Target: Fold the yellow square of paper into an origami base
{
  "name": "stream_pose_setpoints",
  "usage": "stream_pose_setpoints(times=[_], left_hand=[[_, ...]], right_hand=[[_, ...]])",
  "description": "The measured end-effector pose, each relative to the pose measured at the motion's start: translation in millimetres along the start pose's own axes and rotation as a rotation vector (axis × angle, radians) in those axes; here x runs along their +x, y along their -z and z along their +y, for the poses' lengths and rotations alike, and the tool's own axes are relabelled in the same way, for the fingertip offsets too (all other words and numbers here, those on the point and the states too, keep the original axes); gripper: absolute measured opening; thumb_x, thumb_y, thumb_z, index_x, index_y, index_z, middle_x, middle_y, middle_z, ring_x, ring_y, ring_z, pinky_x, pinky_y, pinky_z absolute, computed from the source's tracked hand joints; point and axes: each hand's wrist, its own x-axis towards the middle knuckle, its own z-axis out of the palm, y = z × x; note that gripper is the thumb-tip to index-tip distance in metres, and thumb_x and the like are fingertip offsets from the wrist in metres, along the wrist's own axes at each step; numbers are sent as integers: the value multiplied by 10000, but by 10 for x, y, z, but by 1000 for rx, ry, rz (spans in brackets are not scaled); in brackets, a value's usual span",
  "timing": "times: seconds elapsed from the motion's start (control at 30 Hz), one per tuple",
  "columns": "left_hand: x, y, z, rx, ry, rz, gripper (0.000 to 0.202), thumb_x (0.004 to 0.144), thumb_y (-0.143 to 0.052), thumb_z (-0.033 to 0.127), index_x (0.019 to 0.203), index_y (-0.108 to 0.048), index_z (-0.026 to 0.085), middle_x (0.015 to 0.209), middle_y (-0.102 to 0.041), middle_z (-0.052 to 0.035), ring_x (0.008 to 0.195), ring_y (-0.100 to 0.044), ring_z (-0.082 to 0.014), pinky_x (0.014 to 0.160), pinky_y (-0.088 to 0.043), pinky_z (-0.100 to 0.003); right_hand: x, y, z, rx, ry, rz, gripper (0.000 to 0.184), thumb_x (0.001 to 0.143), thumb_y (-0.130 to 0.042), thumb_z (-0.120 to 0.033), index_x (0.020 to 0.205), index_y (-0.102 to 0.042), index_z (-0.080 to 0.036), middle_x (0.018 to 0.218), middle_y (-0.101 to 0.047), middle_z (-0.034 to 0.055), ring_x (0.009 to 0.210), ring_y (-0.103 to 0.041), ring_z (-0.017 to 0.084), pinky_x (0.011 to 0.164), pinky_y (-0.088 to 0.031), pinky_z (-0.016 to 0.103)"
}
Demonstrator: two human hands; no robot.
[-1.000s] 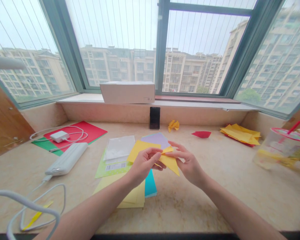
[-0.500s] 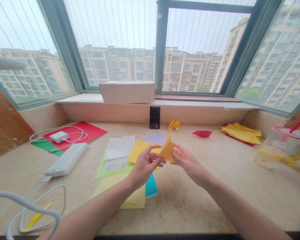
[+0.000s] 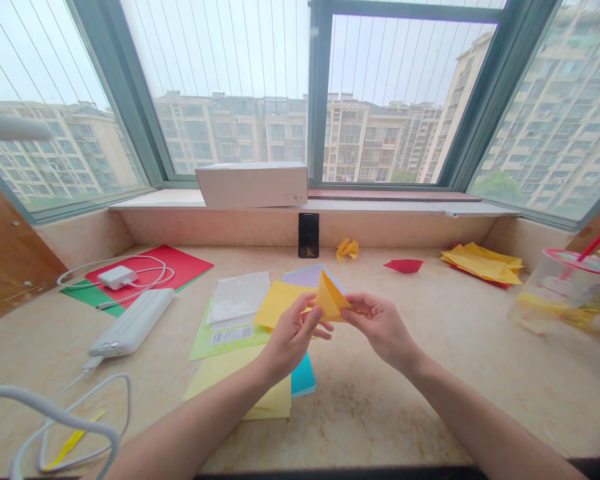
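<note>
Both my hands hold a folded orange-yellow paper piece [image 3: 330,299] above the stone counter. My left hand [image 3: 290,337] pinches its left lower side with thumb and fingers. From the right, my right hand [image 3: 383,327] grips its other edge with closed fingertips. The piece stands as a small pointed triangle, tip up. Under my hands lie loose coloured sheets: an orange-yellow one [image 3: 277,303], a lilac one [image 3: 307,275], pale yellow sheets [image 3: 270,397] and a blue one [image 3: 303,377].
A white power bank [image 3: 133,323] with cables and a charger [image 3: 116,277] on red paper lies at left. A clear plastic sleeve [image 3: 240,293], a black phone [image 3: 309,235], a white box [image 3: 253,185], folded paper pieces [image 3: 404,265] and a drink cup [image 3: 563,288] stand further off.
The paper piece was turned from pointing down to standing tip up, and its flaps now sit a little more opened. My hands stayed in about the same place.
</note>
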Motion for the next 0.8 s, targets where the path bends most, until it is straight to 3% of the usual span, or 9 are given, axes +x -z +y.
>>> stream_pose_setpoints(times=[0.1, 0.23, 0.4, 0.5, 0.63, 0.8], left_hand=[[25, 22, -27, 25, 55, 2, 406, 887, -624, 521, 1024, -579, 142, 787, -658, -29, 605, -658, -140, 589, -576, -293], [27, 55, -50, 101, 105, 17, 330, 860, -671, 453, 875, -606, 130, 622, -646, -5, 546, -636, -134, 553, -528, -249], [-2, 34, -41, 158, 180, -46, 298, 828, -707, 411, 786, -609, 132, 620, -671, -16, 554, -644, -129, 564, -513, -230], [-8, 10, -27, 130, 224, -75, 377, 819, -698, 494, 814, -616, 126, 634, -672, -25, 553, -662, -146, 547, -528, -244], [-6, 8, -36, 57, 308, -122, 523, 829, -610, 635, 841, -634, 112, 713, -691, -61, 531, -671, -157, 506, -542, -266], [-20, 24, -98, 158, 293, -177, 498, 835, -619, 602, 782, -658, 108, 706, -691, -67, 559, -667, -142, 534, -535, -243]], right_hand=[[-20, -1, -2, -32, -7, -25, 302, 784, -783, -404, 1007, -735, -207, 1019, -780, 80, 960, -723, 261, 914, -540, 441], [-41, -1, -31, -26, -45, -119, 362, 835, -731, -430, 1125, -711, -215, 1062, -771, 85, 971, -722, 254, 894, -546, 420], [-34, -15, -44, 18, -99, -77, 301, 831, -721, -456, 962, -739, -185, 920, -785, 67, 822, -734, 220, 753, -562, 336], [-25, -25, -34, -8, -72, -5, 284, 812, -733, -457, 883, -736, -182, 869, -783, 59, 774, -723, 206, 717, -557, 320], [-27, -36, -70, 41, -21, 7, 289, 792, -752, -460, 896, -707, -194, 883, -782, 58, 832, -732, 217, 783, -565, 339], [-47, -14, -130, 78, -61, -82, 334, 853, -695, -481, 1028, -676, -197, 956, -780, 75, 846, -738, 203, 773, -568, 319]])
